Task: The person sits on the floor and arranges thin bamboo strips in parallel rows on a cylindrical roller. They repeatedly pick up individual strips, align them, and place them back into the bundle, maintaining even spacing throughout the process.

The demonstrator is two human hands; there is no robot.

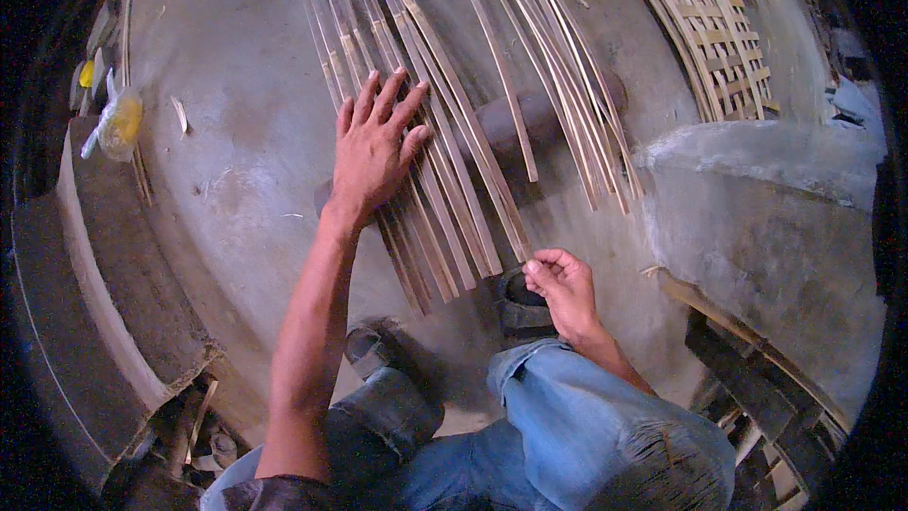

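Note:
Several long, thin bamboo strips (461,185) lie side by side across a brown log-like cylinder (494,128) on the floor. My left hand (378,147) rests on the strips with its fingers spread, palm down. At the near end of one bamboo strip (494,191), my right hand (566,289) has thumb and forefinger pinched together on its tip. A second bunch of bamboo strips (567,99) lies apart to the right, over the same cylinder. Part of the cylinder is hidden under the strips and my left hand.
A woven bamboo panel (724,47) lies at the far right. On the left are a clear plastic bag (121,123) with yellow contents and a dark raised ledge (123,255). A wooden bar (738,325) stands near my right knee. My feet are close to the strips' near ends.

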